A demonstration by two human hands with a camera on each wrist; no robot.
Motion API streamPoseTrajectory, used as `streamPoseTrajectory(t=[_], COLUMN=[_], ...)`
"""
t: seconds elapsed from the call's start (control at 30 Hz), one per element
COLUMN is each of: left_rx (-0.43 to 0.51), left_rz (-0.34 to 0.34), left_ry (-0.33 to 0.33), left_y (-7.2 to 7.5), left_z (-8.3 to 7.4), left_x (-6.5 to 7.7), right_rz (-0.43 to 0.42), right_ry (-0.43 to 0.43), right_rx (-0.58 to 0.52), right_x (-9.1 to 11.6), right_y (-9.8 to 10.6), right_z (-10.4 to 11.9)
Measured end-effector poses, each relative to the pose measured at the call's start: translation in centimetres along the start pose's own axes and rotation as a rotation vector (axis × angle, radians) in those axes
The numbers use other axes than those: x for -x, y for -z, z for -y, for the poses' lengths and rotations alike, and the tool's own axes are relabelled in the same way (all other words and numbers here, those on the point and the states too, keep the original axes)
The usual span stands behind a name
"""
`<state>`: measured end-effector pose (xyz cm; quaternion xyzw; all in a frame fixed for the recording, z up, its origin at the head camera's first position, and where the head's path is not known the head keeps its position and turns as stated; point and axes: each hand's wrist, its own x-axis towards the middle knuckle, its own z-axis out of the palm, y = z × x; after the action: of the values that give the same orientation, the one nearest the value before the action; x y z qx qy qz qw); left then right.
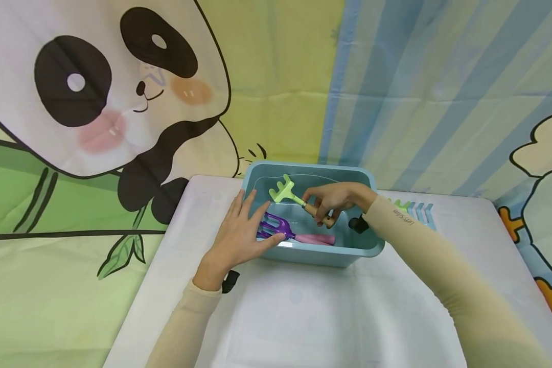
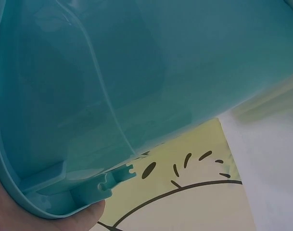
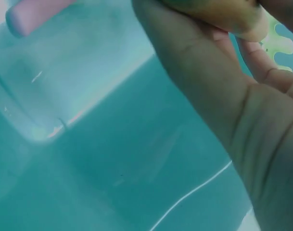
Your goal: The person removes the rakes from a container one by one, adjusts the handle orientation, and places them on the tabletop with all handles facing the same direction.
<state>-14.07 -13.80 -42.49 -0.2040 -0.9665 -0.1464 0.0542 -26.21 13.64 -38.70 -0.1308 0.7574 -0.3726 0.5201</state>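
Note:
A light green toy rake with a wooden handle is over the inside of a blue-green plastic basin. My right hand holds that handle between thumb and fingers; the right wrist view shows the handle close up. In the basin lies a purple toy garden fork with a pink handle. My left hand is at the basin's left front corner, fingers straight and spread. In the left wrist view, part of that hand shows beside the basin rim.
The basin stands on a white-covered table, near its back edge. Right of it, partly behind my right arm, are a green rake head and a light blue one. A printed cloth with a panda hangs behind.

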Motion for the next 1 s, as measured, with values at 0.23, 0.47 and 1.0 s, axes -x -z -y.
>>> streamPoseTrajectory(t=[0.23,0.47,1.0], left_rx=[-0.005,-0.004,0.002], left_rz=[0.001,0.002,0.002], left_ry=[0.002,0.004,-0.003], left_y=[0.1,0.2,0.1], left_z=[0.0,-0.1,-0.1], left_x=[0.0,0.0,0.1], right_rz=[-0.006,-0.044,-0.142], right_ry=[0.049,0.136,0.285], right_rx=[-0.081,-0.161,-0.287], right_x=[1.4,3.2,8.3], right_y=[-0.2,-0.6,-0.2], right_z=[0.0,-0.1,-1.4])
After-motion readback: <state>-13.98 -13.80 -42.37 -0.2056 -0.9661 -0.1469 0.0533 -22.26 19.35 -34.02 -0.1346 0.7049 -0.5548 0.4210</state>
